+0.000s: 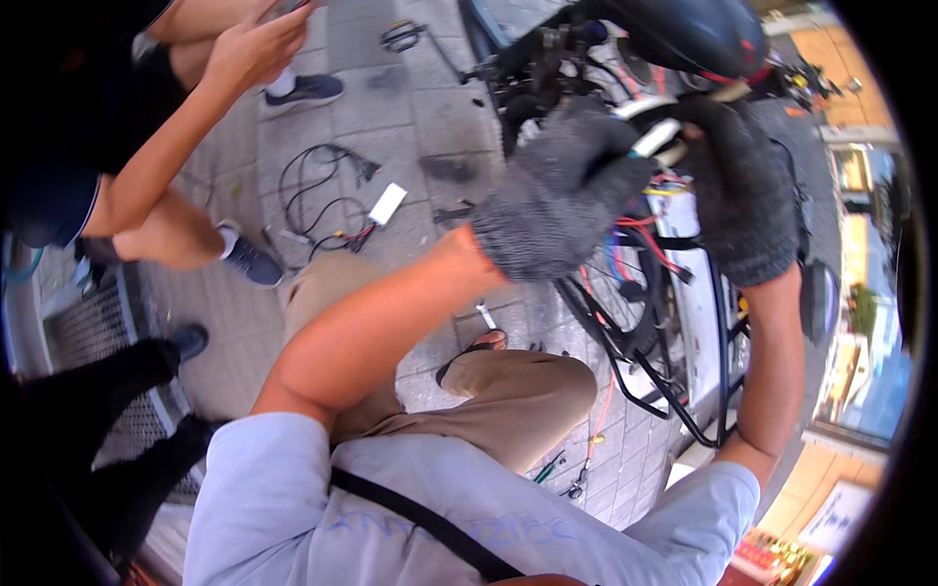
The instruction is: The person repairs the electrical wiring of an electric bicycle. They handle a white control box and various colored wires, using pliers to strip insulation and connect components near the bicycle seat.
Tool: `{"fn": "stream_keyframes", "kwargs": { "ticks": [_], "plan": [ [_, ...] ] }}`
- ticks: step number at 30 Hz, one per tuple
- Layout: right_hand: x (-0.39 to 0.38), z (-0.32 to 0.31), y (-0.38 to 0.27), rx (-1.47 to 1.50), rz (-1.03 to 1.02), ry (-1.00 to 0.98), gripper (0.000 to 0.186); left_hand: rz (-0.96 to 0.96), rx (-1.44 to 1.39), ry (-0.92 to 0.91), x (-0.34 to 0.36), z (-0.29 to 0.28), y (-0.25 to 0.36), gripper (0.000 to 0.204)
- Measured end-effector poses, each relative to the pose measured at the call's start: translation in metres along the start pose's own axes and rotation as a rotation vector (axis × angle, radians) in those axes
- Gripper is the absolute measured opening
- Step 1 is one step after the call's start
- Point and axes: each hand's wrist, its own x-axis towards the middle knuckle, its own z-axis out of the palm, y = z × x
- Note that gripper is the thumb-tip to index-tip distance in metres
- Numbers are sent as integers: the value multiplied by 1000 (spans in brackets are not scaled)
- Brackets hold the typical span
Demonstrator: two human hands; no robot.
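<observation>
My left hand (557,195), in a dark grey knit glove, is closed around a short white sleeved piece (653,138) with a teal band. My right hand (743,190), gloved the same way, has its fingers curled at that piece's other side, beside a pale cable; what exactly they grip is partly hidden. Both are over the frame of a black two-wheeler, under its black seat (684,29). Red, blue and yellow wires (650,234) with connectors hang below my hands, beside a white panel (696,337) and a spoked wheel.
A person (147,186) at left holds a phone; another's dark legs (127,391) stand by a metal grate (112,322). On the pavers lie black cables (322,156), a white box (388,203), a wrench (486,314) and green-handled pliers (548,467). A pedal (401,37) sticks out above.
</observation>
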Motion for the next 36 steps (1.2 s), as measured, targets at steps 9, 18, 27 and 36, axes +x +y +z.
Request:
{"fn": "stream_keyframes", "kwargs": {
  "ticks": [9,18,27,36],
  "plan": [
    [-16,-11,28,7,64,-21,22,-259,-31,72,1,6,6,19],
    [-19,-20,29,200,97,-19,24,-271,26,90,1,0,4,21],
    [-18,-23,33,398,199,21,23,-213,80,115,-1,0,-14,17],
    [-19,-17,36,337,359,44,24,12,263,148,-1,1,-23,13]
  ]
}}
